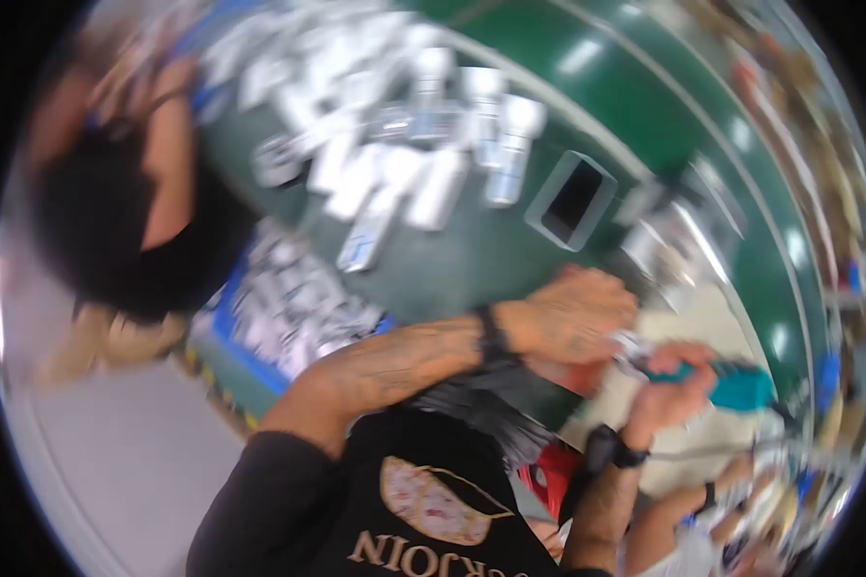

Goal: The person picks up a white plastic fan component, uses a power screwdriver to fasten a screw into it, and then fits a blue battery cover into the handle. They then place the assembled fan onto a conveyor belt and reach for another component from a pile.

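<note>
Over the right side of the green bench, my left hand (579, 313) has its fingers curled round a small pale, shiny part (628, 348), which is mostly hidden and blurred. Close beside it, my right hand (672, 392) is wrapped round a teal tool (741, 387) with a thick, rounded body. The tool lies roughly level, its narrow end toward the pale part. Whether the two touch cannot be made out.
Many white handheld devices (438, 183) lie heaped across the bench (433, 284). A shallow tray (597, 219) holds a dark flat object. Clear plastic bags (678, 245) lie beyond my hands. A blue bin (223, 322) contains small pale parts. Co-workers' arms (168, 159) (678, 514) show left and lower right.
</note>
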### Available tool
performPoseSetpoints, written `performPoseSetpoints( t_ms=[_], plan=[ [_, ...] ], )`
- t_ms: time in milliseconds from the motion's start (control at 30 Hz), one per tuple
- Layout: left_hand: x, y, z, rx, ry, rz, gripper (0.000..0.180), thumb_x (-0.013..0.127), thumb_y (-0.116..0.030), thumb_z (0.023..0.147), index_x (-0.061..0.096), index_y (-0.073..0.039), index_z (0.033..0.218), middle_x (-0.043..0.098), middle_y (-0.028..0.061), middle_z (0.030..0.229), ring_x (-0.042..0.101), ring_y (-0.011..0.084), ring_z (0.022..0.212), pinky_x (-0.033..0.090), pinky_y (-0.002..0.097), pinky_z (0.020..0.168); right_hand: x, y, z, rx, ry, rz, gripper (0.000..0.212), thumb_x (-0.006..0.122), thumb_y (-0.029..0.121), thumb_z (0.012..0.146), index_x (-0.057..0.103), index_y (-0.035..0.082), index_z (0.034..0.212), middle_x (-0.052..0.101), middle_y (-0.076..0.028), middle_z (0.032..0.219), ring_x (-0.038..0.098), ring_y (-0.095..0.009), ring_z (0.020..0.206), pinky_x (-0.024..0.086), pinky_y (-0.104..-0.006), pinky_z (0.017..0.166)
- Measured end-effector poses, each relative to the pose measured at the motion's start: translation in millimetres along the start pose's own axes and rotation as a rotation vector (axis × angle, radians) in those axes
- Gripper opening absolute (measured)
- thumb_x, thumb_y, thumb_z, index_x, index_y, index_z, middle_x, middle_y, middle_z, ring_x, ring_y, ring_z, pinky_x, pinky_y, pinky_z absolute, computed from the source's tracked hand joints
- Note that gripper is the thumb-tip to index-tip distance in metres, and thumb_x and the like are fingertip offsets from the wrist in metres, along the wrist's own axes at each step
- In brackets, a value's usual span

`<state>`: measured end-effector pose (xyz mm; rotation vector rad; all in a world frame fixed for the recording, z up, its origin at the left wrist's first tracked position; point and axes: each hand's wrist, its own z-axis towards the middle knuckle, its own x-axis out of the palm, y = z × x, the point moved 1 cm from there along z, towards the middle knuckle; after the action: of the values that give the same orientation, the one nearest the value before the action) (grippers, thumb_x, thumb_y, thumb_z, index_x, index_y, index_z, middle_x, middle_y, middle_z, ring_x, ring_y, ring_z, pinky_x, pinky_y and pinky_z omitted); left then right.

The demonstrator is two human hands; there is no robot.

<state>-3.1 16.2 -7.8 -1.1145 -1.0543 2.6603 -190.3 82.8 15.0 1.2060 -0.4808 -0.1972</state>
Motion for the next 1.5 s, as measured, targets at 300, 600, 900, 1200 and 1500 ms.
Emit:
performPoseSetpoints(
  t_ms=[300, 600, 900, 1200, 1500],
  plan=[
    [30.8, 13.8, -30.4, 0.085, -0.171, 0.086, 0.035, 0.065, -0.039, 0.08, 0.064, -0.006, 0.093, 0.056, 0.0084, 0.11, 0.05, 0.0277, 0.103, 0.039, 0.0421, 0.088, 22.9, 10.3, -14.1, -0.014, 0.164, 0.061, 0.038, 0.049, 0.042, 0.102, 0.051, 0.005, 0.099, 0.042, -0.004, 0.072, 0.041, -0.015, 0.067, 0.035, -0.028, 0.061],
    [-6.4, -43.8, -84.6, -0.042, -0.358, -0.115, 0.028, 0.066, -0.024, 0.086, 0.064, -0.005, 0.106, 0.065, 0.0118, 0.103, 0.062, 0.0298, 0.098, 0.05, 0.0402, 0.086, 45.7, 91.4, -25.6, -0.043, -0.112, 0.143, 0.055, 0.043, 0.064, 0.097, 0.053, 0.011, 0.087, 0.045, -0.001, 0.062, 0.043, -0.016, 0.057, 0.04, -0.0324, 0.06],
    [-234.7, 96.4, -164.0, -0.577, -1.416, -0.247, 0.041, 0.059, -0.016, 0.098, 0.05, 0.003, 0.133, 0.061, 0.0138, 0.126, 0.056, 0.0189, 0.115, 0.046, 0.032, 0.098, 14.3, 68.4, -58.2, 0.03, -0.216, 0.107, 0.057, 0.05, 0.065, 0.092, 0.055, 0.009, 0.093, 0.045, -0.004, 0.062, 0.041, -0.015, 0.055, 0.037, -0.028, 0.056],
    [-214.4, 57.3, -55.6, -0.241, -0.92, 0.489, 0.036, 0.065, -0.009, 0.092, 0.06, 0.001, 0.126, 0.042, 0.0179, 0.149, 0.051, 0.0309, 0.124, 0.041, 0.0412, 0.105, -37.1, 61.5, -81.8, -0.011, -0.212, -0.115, 0.055, 0.065, 0.054, 0.088, 0.055, 0.003, 0.106, 0.053, -0.006, 0.07, 0.053, -0.018, 0.064, 0.044, -0.0297, 0.057],
    [83.9, -71.4, 106.1, -0.036, -0.007, -0.239, 0.023, 0.071, -0.017, 0.086, 0.065, -0.003, 0.102, 0.065, 0.0121, 0.097, 0.064, 0.0252, 0.086, 0.051, 0.0346, 0.076, -59.1, 78.7, -98.3, 0.0, -0.037, -0.063, 0.068, 0.071, 0.057, 0.084, 0.051, -0.003, 0.107, 0.056, -0.009, 0.073, 0.057, -0.02, 0.064, 0.048, -0.0317, 0.058]
  ],
)
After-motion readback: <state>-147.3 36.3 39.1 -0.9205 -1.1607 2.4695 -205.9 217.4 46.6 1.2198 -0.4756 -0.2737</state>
